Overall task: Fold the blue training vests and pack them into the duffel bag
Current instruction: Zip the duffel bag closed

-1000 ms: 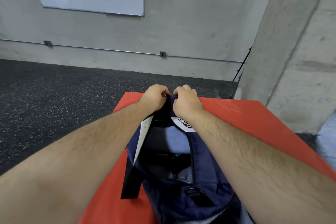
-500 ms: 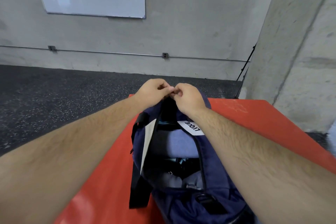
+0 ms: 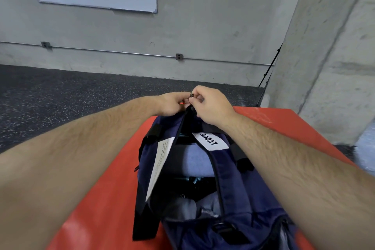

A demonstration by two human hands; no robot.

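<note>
Now both hands are meeting at the far end of the duffel bag — right hand pinching the zipper pull, left hand pinching the bag beside it. Blue vests are lying inside its open mouth. Zipping looks next, needing a steady pull nearward — red mat flanking the bag, pillar standing off its right.

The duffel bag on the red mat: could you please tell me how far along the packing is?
Done: folded light-blue vests lie inside the duffel bag. In hand: at its far end the right hand pinches the zipper pull while the left hand grips the fabric beside it. Left: the top opening is unzipped, so closing remains.
</note>
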